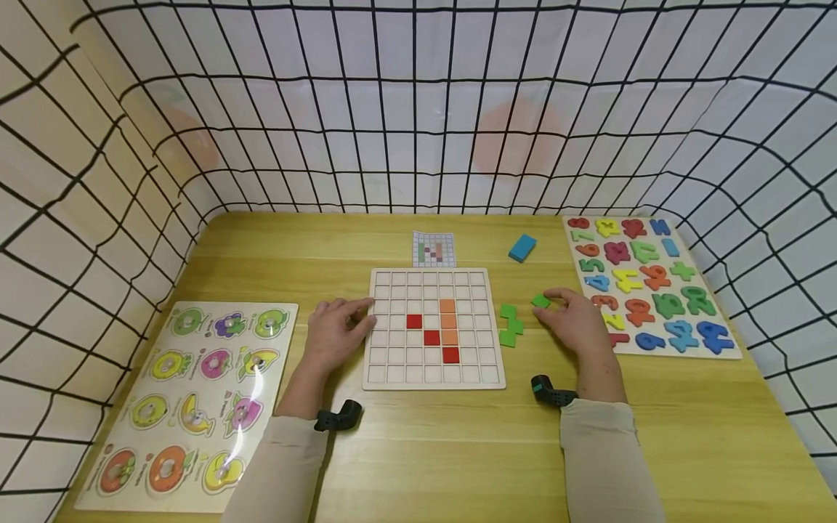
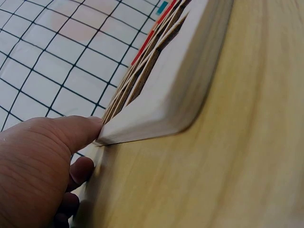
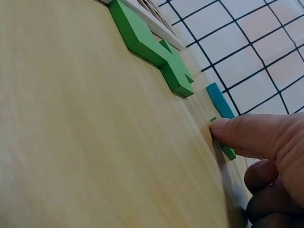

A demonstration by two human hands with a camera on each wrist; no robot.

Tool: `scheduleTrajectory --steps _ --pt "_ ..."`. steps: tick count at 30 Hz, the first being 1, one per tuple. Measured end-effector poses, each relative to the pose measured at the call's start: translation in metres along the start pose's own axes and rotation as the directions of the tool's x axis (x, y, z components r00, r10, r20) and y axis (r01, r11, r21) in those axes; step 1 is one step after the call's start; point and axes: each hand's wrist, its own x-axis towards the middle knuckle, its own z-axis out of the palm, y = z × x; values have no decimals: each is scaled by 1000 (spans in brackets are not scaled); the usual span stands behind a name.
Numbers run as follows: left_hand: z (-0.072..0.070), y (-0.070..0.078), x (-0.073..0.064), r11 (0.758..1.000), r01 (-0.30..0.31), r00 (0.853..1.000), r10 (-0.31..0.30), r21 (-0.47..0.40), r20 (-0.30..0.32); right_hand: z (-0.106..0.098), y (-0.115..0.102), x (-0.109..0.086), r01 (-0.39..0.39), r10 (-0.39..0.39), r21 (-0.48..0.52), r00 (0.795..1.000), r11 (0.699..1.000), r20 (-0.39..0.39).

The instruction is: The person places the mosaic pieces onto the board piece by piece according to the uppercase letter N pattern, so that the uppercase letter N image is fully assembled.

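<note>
A pale wooden grid board (image 1: pixel 395 374) lies on the table, with red squares (image 1: pixel 431 338) and an orange column (image 1: pixel 449 321) set in its cells. My left hand (image 1: pixel 332 335) rests at the board's left edge; in the left wrist view its thumb (image 2: pixel 78 130) touches the side of the board's corner. To the right, my right hand (image 1: pixel 575 323) pinches a small green square tile (image 1: pixel 540 301) between thumb and forefinger. In the right wrist view the thumb partly hides that tile. Between board and right hand lie several green squares (image 1: pixel 508 338), touching one another.
A printed pattern card (image 1: pixel 434 250) sits behind the board, and a blue block (image 1: pixel 522 248) is to its right. A fruit puzzle board (image 1: pixel 216 385) lies at left, a number puzzle (image 1: pixel 654 283) at right. Black wire mesh (image 1: pixel 392 131) surrounds the table's back and sides.
</note>
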Motion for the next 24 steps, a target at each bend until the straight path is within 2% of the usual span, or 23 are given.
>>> scheduleTrajectory --steps 24 --pt "0 0 0 1000 -3 1000 3 17 -1 0 1 0 30 -31 -9 1000 999 -4"
